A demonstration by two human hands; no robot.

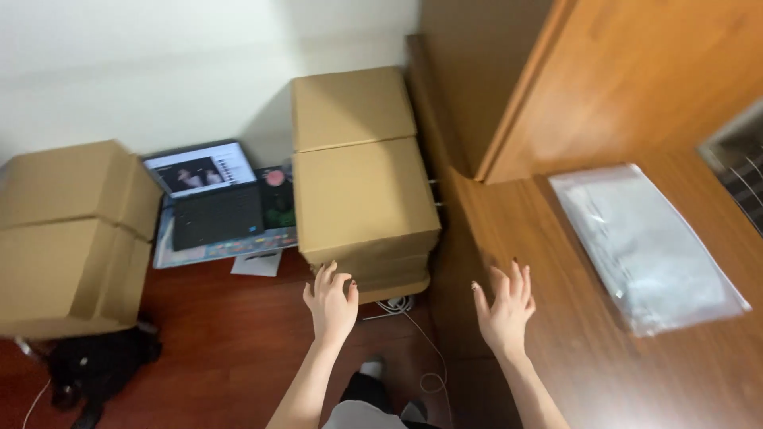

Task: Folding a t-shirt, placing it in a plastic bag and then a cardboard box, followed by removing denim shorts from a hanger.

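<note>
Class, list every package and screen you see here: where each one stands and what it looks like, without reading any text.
Stacked cardboard boxes: centre, beside the wooden desk, plain brown, near the left hand.
Second stack of boxes: far left, brown.
Laptop screen: between the stacks, lit, pale with small pictures.
Clear plastic bag: flat on the desk, right of the right hand.

Your left hand (pixel 332 300) reaches forward, back of the hand up, fingers spread a little and bent slightly at the tips, holding nothing. Your right hand (pixel 505 304) is raised beside it to the right, fingers splayed and pointing away, empty too. Both forearms are bare and extend from the near edge.
</note>
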